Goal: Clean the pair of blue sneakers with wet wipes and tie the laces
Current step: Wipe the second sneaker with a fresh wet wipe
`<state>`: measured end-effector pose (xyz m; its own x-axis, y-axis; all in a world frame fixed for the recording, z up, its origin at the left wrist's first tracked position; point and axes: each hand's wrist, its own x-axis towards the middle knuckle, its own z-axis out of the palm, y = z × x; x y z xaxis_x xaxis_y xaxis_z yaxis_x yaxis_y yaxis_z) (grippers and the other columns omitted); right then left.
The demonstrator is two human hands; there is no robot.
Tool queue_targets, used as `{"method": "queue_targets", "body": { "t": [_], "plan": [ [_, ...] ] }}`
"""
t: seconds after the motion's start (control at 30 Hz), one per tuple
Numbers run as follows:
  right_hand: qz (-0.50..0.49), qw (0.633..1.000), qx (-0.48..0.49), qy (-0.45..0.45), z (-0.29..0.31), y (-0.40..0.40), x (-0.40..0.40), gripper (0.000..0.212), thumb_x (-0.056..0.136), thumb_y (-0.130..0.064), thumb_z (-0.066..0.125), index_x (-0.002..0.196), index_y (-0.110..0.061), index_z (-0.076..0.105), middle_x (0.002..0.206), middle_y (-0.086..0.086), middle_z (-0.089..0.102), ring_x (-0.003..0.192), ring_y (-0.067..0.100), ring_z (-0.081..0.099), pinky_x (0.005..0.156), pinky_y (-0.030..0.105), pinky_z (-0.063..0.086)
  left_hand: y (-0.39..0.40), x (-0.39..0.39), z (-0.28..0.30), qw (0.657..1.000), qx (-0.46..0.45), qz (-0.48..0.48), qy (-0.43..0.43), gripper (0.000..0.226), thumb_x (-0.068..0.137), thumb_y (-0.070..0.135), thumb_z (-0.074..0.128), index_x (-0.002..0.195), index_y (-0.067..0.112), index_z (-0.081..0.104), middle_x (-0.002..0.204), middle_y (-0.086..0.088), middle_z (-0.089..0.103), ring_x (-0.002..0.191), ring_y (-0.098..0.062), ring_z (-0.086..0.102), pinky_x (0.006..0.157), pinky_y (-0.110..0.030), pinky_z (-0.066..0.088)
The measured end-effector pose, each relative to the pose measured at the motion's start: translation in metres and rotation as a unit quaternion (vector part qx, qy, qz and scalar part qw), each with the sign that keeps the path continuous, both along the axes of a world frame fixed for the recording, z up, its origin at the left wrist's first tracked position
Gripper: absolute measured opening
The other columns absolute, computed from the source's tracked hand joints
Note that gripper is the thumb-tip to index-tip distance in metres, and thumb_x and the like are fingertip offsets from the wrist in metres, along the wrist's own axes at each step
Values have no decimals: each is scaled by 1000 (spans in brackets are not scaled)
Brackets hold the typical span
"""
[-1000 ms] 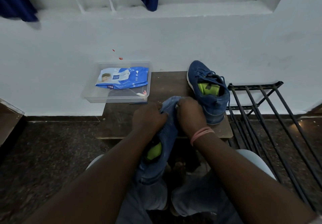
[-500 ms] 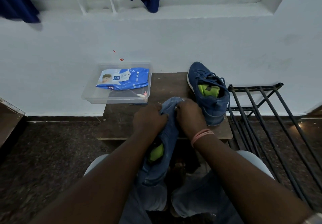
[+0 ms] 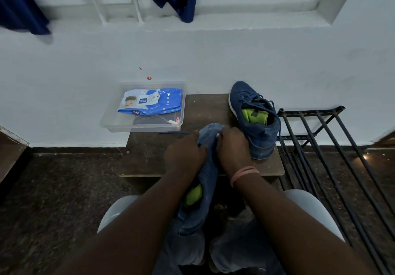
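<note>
I hold one blue sneaker (image 3: 208, 140) with a lime-green lining over my lap, its toe resting on the near edge of the low wooden table (image 3: 149, 155). My left hand (image 3: 183, 155) grips its left side. On its right side, the fingers of my right hand (image 3: 232, 150) curl onto the upper near the toe. A small white patch shows by those fingers; I cannot tell what it is. A loose lace trails left from the toe. The second blue sneaker (image 3: 254, 123) stands on the table's right end, its laces loose.
A clear plastic tray (image 3: 141, 128) overhangs the table's back left corner and holds a blue-and-white wet wipes pack (image 3: 151, 102). A black metal rack (image 3: 333, 146) stands to the right of the table. A white wall lies behind, dark stone floor around.
Both hands stay on the sneaker in about the same spot. The view has tipped slightly downward.
</note>
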<state>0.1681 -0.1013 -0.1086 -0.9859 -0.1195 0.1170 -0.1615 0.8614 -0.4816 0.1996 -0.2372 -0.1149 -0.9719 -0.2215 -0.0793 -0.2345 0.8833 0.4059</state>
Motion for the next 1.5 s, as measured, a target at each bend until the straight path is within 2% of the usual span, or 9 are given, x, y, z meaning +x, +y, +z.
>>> {"method": "queue_targets", "body": {
  "t": [0.13,0.23,0.33,0.6,0.77,0.97,1.07,1.3,1.5],
  "plan": [
    [-28,999,-14,-23,-9,8,17,20,96,-18,56,88,-4,69,90,15,69,84,31,66,63,28,36,8,-4,6,992,-79,-97,25,72,96,42,50,160,41,18,164,-11,30,150,-35,26,116,-49,32],
    [-24,1000,-19,5,-15,5,24,15,94,-13,56,89,-5,68,89,16,65,80,32,63,62,28,31,7,-11,9,978,-85,-192,-14,72,100,39,50,162,35,14,166,-17,24,150,-37,26,115,-44,33],
    [-34,999,-11,26,-17,2,25,15,96,-11,55,103,-4,66,97,17,61,82,35,62,63,33,37,9,-17,7,975,-85,-193,-68,75,100,33,51,163,34,11,168,-15,19,150,-39,28,117,-45,33],
    [3,997,73,-6,-2,-14,-19,23,99,-9,42,105,-10,64,112,12,60,101,28,58,79,31,44,9,-22,6,982,-40,-170,-75,65,98,29,45,159,39,23,168,-11,23,150,-38,30,114,-48,34],
    [64,989,119,-62,3,-5,5,30,105,-6,36,121,2,60,123,22,58,109,31,58,68,11,36,9,-22,9,985,-31,-158,-65,58,102,32,45,158,35,27,169,-10,19,150,-37,32,114,-44,34],
    [3,999,44,-16,-1,-7,-4,16,94,-5,53,93,-2,68,96,18,66,88,35,64,70,30,39,8,-19,11,986,-25,-153,-58,58,101,32,44,157,38,29,168,-7,23,149,-35,33,113,-44,35],
    [-16,999,41,-27,10,-14,-20,16,96,-5,51,94,-1,67,102,19,64,92,35,64,72,34,44,9,-18,13,984,-29,-157,-73,66,98,27,45,159,41,23,169,-6,21,150,-33,32,113,-44,35],
    [34,987,131,-84,2,-8,-6,25,103,-12,44,112,-5,66,112,12,67,104,26,65,73,25,41,9,-18,15,985,-14,-152,-76,53,104,30,41,156,34,32,169,-7,20,151,-32,30,114,-44,34],
    [-23,997,76,-25,8,-10,-36,20,97,-8,51,89,-4,69,96,15,70,89,30,69,68,30,47,8,-19,21,980,-24,-169,-101,66,101,26,45,160,41,19,170,-6,17,153,-33,26,117,-43,29]
  ]
}}
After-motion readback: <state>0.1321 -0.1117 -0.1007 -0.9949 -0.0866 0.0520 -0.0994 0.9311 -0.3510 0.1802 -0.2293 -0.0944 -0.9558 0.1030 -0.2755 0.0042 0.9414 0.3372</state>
